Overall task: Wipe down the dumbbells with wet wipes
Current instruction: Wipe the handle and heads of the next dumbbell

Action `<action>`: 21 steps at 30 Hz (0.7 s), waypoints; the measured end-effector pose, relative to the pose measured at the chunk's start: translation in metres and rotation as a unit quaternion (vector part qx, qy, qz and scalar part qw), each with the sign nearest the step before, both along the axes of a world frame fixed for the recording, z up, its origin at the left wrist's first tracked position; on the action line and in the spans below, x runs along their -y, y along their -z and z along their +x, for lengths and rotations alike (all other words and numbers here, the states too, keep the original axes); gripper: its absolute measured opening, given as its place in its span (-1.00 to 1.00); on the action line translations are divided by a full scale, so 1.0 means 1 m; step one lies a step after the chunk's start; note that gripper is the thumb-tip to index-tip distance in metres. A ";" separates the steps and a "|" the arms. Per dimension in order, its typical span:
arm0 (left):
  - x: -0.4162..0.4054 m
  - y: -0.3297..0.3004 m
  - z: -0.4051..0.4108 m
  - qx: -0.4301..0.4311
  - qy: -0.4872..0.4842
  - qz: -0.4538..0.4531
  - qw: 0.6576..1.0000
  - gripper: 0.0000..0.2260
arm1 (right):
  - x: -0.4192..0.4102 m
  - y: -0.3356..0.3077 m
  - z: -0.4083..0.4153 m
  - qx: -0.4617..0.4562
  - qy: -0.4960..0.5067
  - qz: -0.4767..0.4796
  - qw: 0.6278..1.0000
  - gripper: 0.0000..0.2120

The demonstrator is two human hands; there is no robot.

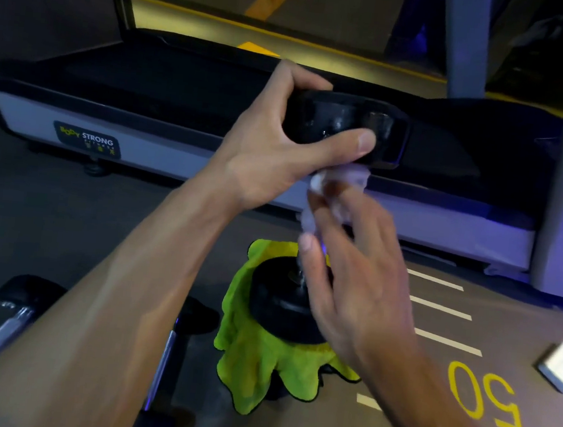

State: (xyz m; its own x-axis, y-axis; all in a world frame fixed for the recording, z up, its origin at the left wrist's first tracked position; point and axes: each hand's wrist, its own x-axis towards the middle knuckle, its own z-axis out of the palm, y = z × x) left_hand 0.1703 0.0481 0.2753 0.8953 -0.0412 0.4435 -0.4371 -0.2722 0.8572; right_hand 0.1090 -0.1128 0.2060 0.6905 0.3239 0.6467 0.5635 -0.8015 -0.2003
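Black dumbbells (310, 216): three; one wipe (341, 181)

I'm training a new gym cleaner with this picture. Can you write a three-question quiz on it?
1. True or false: the dumbbell being wiped lies flat on the floor.
2. What does its lower head rest on? A) bare floor B) green cloth C) treadmill
3. Fill in: the right hand holds a wet ____ against the handle.

Key:
1. False; it stands on end, the left hand gripping the upper head.
2. B, the green cloth.
3. Wipe.
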 end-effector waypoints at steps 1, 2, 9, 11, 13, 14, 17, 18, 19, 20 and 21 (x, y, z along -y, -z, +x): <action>0.000 0.000 0.001 -0.002 -0.003 -0.001 1.000 -0.40 | 0.002 0.010 -0.008 -0.016 -0.016 -0.024 0.999 -0.59; 0.000 0.000 0.001 -0.006 -0.001 -0.002 1.000 -0.41 | 0.004 0.020 -0.017 -0.034 -0.026 -0.049 0.998 -0.60; 0.002 0.001 -0.001 -0.002 -0.002 -0.007 1.000 -0.40 | -0.015 0.021 -0.037 -0.101 0.033 -0.087 0.990 -0.50; -0.001 0.000 -0.002 -0.004 0.003 -0.009 1.000 -0.42 | -0.024 0.018 -0.038 -0.119 0.055 -0.114 0.985 -0.44; -0.003 -0.001 -0.003 -0.009 0.007 0.004 1.000 -0.46 | -0.026 0.013 -0.038 -0.151 0.059 -0.120 0.979 -0.40; -0.003 -0.001 -0.004 -0.008 0.006 0.007 1.000 -0.47 | -0.024 0.010 -0.038 -0.163 0.053 -0.110 0.979 -0.40; -0.004 -0.002 -0.003 -0.003 -0.001 0.004 1.000 -0.47 | -0.011 0.002 -0.040 -0.184 0.034 -0.041 0.981 -0.45; -0.004 -0.001 -0.003 -0.004 -0.001 0.000 1.000 -0.47 | -0.004 0.000 -0.041 -0.193 0.030 -0.021 0.981 -0.46; -0.003 -0.001 -0.004 -0.006 0.000 -0.004 1.000 -0.48 | 0.003 0.000 -0.041 -0.200 0.029 -0.003 0.979 -0.47; -0.003 0.000 -0.004 -0.008 0.002 -0.007 1.000 -0.47 | 0.011 -0.001 -0.039 -0.207 0.035 0.015 0.978 -0.46; -0.002 -0.001 -0.004 -0.008 0.004 -0.007 1.000 -0.47 | 0.015 -0.002 -0.037 -0.211 0.044 0.033 0.976 -0.45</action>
